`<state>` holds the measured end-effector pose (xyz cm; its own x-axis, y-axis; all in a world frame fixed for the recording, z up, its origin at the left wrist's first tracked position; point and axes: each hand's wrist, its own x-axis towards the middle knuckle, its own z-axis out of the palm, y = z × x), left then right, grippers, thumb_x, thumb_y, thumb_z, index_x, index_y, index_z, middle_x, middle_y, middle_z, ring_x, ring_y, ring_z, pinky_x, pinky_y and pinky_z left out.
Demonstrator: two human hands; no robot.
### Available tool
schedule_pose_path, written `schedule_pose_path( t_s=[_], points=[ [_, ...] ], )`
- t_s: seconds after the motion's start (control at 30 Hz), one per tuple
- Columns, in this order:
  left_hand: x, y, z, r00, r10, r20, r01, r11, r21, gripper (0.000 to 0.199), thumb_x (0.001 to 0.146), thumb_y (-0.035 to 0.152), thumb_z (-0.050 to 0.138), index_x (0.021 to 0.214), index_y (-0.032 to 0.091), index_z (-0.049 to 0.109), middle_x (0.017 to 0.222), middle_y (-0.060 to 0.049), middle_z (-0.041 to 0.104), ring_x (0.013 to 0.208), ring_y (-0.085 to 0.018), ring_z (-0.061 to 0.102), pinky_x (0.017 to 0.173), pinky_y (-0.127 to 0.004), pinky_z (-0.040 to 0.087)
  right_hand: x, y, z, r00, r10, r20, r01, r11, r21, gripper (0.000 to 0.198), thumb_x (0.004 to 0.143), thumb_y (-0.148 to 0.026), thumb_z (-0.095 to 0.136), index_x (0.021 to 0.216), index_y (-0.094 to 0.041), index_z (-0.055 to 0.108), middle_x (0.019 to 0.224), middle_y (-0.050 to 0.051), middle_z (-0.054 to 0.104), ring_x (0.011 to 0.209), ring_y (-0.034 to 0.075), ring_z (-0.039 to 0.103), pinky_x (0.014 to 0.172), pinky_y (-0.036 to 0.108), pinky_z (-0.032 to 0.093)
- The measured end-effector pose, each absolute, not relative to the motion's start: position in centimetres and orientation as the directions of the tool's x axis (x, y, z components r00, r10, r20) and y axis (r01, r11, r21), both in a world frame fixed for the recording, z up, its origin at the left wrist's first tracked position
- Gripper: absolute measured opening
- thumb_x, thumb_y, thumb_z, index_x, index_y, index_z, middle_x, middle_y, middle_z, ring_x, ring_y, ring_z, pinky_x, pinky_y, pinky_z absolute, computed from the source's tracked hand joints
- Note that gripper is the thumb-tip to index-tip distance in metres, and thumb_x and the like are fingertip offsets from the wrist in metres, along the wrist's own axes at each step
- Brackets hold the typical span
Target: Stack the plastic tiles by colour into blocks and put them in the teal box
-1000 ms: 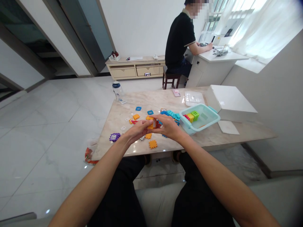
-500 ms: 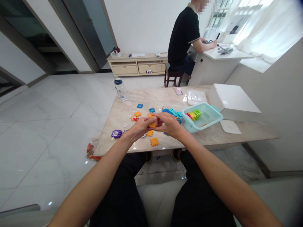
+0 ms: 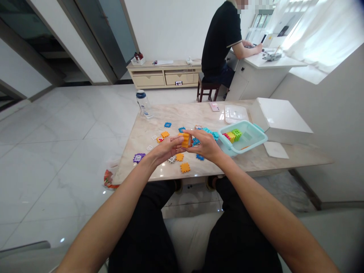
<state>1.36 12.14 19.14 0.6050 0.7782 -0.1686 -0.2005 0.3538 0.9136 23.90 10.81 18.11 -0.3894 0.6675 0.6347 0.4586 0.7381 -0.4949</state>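
Between my two hands, a little above the table, is a stack of orange interlocking building tiles [image 3: 185,140]. My left hand [image 3: 167,147] pinches its left side with thumb and fingers. Around its right side curve the thumb and fingers of my right hand [image 3: 206,145]. Loose orange tiles [image 3: 185,167] lie below and left of my hands. Blue tiles [image 3: 200,157] lie near my right hand, and a turquoise pile [image 3: 211,133] sits behind it. A purple tile stack with a white window piece [image 3: 138,157] lies at the left.
A light-teal basket [image 3: 257,142] holding green, yellow and red tiles stands right of my hands. Behind it are a clear lid [image 3: 236,114] and a white box [image 3: 281,117]. A water bottle [image 3: 144,104] stands at the far left corner. A person [image 3: 220,41] sits at another desk.
The orange stack has turned in my hands, so its ridged side shows more. My hands have parted slightly around it. The whole view has shifted a little.
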Motion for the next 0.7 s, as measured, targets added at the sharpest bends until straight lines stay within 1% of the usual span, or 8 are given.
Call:
schedule_pose_path(
  t_s=[0.07,0.17,0.37,0.5,0.7],
  points=[
    [1.50,11.99,19.37,0.595,0.784,-0.178,-0.195,0.355,0.914,0.049,0.082,0.049,0.093,0.114,0.014,0.080,0.115,-0.013,0.080,0.102,-0.022,0.075,0.097,-0.035,0.057,23.94,10.82,18.12,-0.393,0.662,0.638,0.449,0.744,-0.495,0.061,0.089,-0.030,0.090,0.146,-0.027,0.069,0.129,0.010,0.080,0.117,0.029,0.076,0.104,0.044,0.059],
    [1.70,11.91,19.46,0.578,0.795,-0.185,-0.189,0.352,0.917,0.045,0.081,0.047,0.095,0.109,0.015,0.081,0.110,-0.010,0.078,0.098,-0.019,0.072,0.095,-0.034,0.056,23.84,10.80,18.17,-0.412,0.657,0.631,0.448,0.750,-0.487,0.061,0.089,-0.033,0.090,0.146,-0.027,0.069,0.131,0.011,0.079,0.119,0.030,0.076,0.105,0.045,0.059],
    [1.73,12.10,19.07,0.560,0.792,-0.242,-0.134,0.375,0.917,0.048,0.080,0.050,0.094,0.110,0.015,0.081,0.109,-0.010,0.078,0.103,-0.021,0.071,0.096,-0.035,0.055,23.84,10.97,18.03,-0.427,0.644,0.634,0.436,0.761,-0.480,0.059,0.089,-0.034,0.090,0.144,-0.026,0.069,0.132,0.011,0.079,0.120,0.030,0.076,0.107,0.045,0.058],
    [1.85,12.01,19.10,0.540,0.802,-0.255,-0.107,0.365,0.925,0.043,0.080,0.051,0.093,0.101,0.015,0.081,0.101,-0.008,0.077,0.095,-0.020,0.071,0.092,-0.035,0.055,23.89,11.19,17.75,-0.434,0.671,0.601,0.464,0.739,-0.489,0.060,0.088,-0.037,0.092,0.143,-0.026,0.070,0.134,0.011,0.079,0.121,0.030,0.075,0.108,0.046,0.058],
    [2.12,11.95,19.16,0.482,0.842,-0.242,-0.078,0.317,0.945,0.038,0.081,0.050,0.091,0.097,0.016,0.081,0.097,-0.006,0.076,0.090,-0.020,0.070,0.090,-0.035,0.055,23.71,11.40,17.59,-0.421,0.691,0.588,0.465,0.721,-0.514,0.060,0.087,-0.040,0.092,0.141,-0.026,0.070,0.133,0.011,0.079,0.121,0.031,0.075,0.108,0.047,0.057]
  ],
)
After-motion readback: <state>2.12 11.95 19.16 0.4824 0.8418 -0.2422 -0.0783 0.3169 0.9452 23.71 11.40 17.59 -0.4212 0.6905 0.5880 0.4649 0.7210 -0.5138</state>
